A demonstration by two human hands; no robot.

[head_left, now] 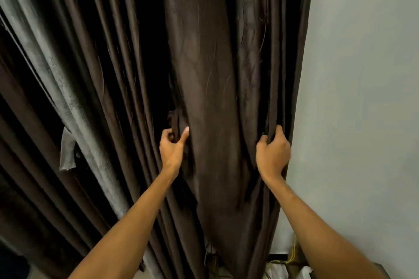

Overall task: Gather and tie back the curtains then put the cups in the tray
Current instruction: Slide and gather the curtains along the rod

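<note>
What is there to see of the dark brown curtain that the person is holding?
The dark brown curtain hangs in long vertical folds of smooth, faintly shiny fabric with thin curved marks. It fills the middle of the view, its right edge beside the pale wall, a grey curtain to its left. The left hand pinches a fold and the right hand grips the bunched right edge, with a broad panel between them. It is not yet tied back.

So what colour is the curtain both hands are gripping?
The curtain is dark brown, faintly shiny; the head view shows it.
</note>
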